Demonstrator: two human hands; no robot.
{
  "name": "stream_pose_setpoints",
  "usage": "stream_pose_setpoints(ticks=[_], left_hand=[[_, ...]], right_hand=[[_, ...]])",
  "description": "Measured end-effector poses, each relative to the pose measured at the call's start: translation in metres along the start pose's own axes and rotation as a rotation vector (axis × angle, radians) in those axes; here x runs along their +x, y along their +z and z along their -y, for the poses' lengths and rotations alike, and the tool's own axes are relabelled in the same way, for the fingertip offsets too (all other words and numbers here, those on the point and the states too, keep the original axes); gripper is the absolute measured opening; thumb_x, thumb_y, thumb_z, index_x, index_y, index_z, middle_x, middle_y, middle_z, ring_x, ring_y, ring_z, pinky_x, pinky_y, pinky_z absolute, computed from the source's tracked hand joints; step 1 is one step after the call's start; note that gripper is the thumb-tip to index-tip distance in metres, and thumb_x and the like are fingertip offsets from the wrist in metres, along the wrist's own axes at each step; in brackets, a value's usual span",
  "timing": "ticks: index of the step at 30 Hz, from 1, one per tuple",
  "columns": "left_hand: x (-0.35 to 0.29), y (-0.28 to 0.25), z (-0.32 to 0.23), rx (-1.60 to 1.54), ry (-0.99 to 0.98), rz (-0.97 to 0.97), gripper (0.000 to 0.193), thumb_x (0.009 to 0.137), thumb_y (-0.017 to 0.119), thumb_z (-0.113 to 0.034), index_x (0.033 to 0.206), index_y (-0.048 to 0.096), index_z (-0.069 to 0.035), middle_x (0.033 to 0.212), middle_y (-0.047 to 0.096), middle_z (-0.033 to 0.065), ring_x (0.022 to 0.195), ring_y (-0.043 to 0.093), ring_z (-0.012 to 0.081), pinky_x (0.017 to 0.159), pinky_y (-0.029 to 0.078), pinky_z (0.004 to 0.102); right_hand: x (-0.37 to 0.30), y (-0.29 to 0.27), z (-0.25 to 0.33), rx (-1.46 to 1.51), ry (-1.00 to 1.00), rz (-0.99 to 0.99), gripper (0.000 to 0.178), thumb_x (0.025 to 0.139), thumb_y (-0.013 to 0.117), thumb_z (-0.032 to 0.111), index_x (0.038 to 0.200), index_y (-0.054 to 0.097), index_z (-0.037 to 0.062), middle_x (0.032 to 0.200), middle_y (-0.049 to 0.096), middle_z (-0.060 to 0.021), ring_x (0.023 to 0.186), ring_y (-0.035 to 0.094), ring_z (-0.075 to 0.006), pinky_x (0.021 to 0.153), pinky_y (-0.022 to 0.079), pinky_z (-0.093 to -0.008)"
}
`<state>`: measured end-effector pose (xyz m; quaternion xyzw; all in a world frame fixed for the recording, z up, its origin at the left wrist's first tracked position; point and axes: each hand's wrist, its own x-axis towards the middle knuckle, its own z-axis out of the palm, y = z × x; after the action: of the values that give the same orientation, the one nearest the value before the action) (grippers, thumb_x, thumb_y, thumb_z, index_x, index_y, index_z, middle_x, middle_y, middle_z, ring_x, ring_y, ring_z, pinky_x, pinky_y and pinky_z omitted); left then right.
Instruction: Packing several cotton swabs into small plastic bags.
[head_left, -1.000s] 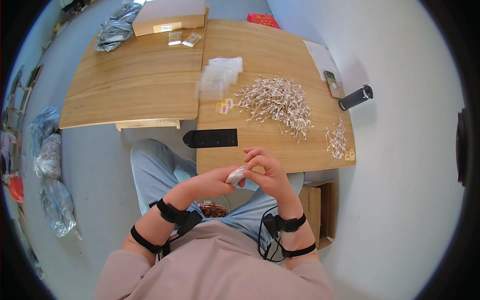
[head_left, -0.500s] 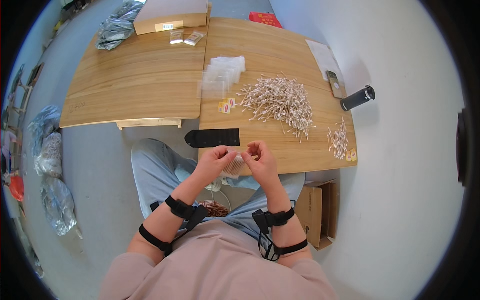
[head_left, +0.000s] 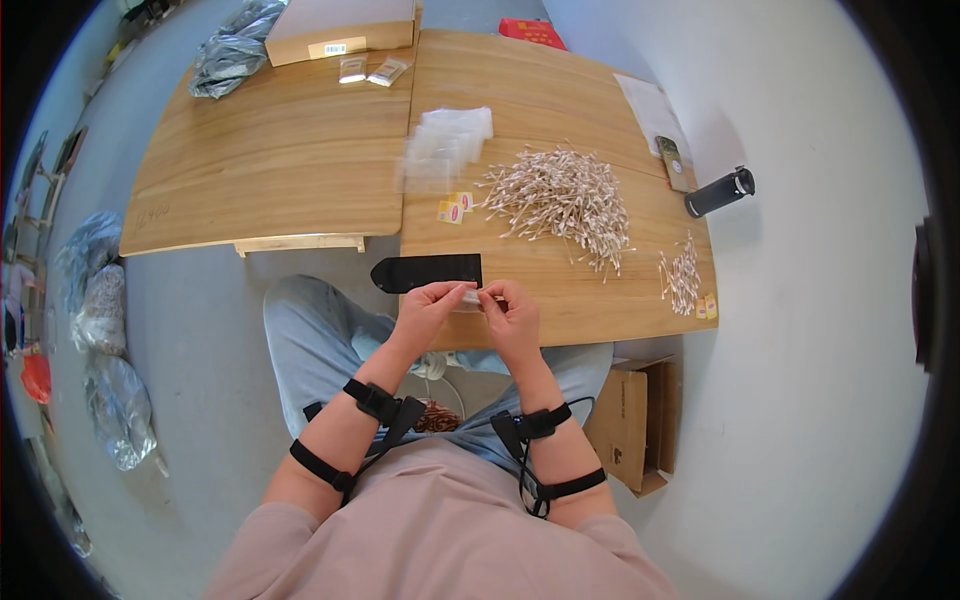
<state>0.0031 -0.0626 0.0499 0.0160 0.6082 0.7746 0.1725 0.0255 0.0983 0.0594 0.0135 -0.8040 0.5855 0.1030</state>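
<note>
Between my two hands, over the table's front edge, is a small clear plastic bag (head_left: 468, 301). Cotton swabs showed through it a moment ago; fingers now cover most of it. My left hand (head_left: 428, 308) pinches its left side, thumb and fingers together. On the right side, my right hand (head_left: 513, 322) has its fingers closed on the bag too. Just beyond the hands lies a black flat strip (head_left: 425, 272), sticking out past the table edge. A large loose pile of cotton swabs (head_left: 565, 205) is farther right, and overlapping clear bags (head_left: 440, 150) lie to its left.
Small yellow-and-white cards (head_left: 450, 211) sit beside the bags. At right are a smaller swab pile (head_left: 681, 280), more cards (head_left: 707, 306), a phone (head_left: 671, 163) and a black bottle (head_left: 719, 193) near the wall. Two packed bags (head_left: 370, 70) lie before a cardboard box (head_left: 340, 30).
My hands have drawn a little closer together. The bag, which hung down with its swabs in sight, is now raised and mostly covered by my fingers.
</note>
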Motion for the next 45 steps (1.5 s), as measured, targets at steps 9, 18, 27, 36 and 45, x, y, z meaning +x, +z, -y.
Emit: stream_pose_setpoints(ticks=[9,18,27,36,45], left_hand=[[-0.006,0.001,-0.002,0.041,0.039,-0.034,0.022,0.095,0.061,-0.010,0.112,0.070,0.000,0.105,0.071,0.0036,0.095,0.061,0.0072,0.085,0.048,0.0218],[-0.005,0.010,0.011,0.025,0.091,-0.074,0.017,0.095,0.062,-0.014,0.106,0.066,-0.001,0.098,0.069,0.0020,0.091,0.059,0.0072,0.082,0.047,0.0228],[-0.006,0.006,0.019,-0.015,0.027,-0.062,0.021,0.099,0.058,-0.020,0.105,0.066,-0.001,0.094,0.066,-0.0008,0.088,0.057,0.0060,0.079,0.046,0.0227],[-0.009,0.003,0.015,0.112,0.050,-0.048,0.024,0.101,0.055,-0.021,0.108,0.067,0.000,0.094,0.067,-0.0006,0.091,0.058,0.0065,0.082,0.046,0.0229],[-0.015,-0.002,0.006,0.075,0.018,-0.067,0.014,0.096,0.062,-0.014,0.099,0.068,-0.001,0.090,0.067,-0.0012,0.084,0.057,0.0042,0.075,0.046,0.0205]], right_hand=[[-0.003,0.001,-0.004,0.041,0.078,-0.003,0.009,0.089,0.067,0.006,0.087,0.060,0.0013,0.081,0.063,-0.0087,0.069,0.061,-0.0159,0.064,0.050,-0.0286],[-0.005,0.007,-0.003,-0.015,0.115,0.003,0.014,0.092,0.067,0.010,0.092,0.055,0.0032,0.081,0.061,-0.0015,0.071,0.058,-0.0072,0.062,0.047,-0.0218],[-0.008,0.011,-0.017,0.145,0.221,-0.025,0.016,0.094,0.064,0.016,0.091,0.057,0.0026,0.077,0.061,-0.0063,0.070,0.061,-0.0145,0.064,0.048,-0.0277],[-0.012,0.010,-0.015,0.216,0.216,-0.089,0.013,0.094,0.064,0.015,0.094,0.058,0.0024,0.083,0.061,-0.0047,0.078,0.059,-0.0112,0.067,0.048,-0.0265],[-0.014,-0.001,-0.009,0.239,0.296,0.092,0.006,0.091,0.066,0.005,0.093,0.060,0.0055,0.088,0.060,0.0009,0.075,0.058,-0.0073,0.068,0.047,-0.0208]])
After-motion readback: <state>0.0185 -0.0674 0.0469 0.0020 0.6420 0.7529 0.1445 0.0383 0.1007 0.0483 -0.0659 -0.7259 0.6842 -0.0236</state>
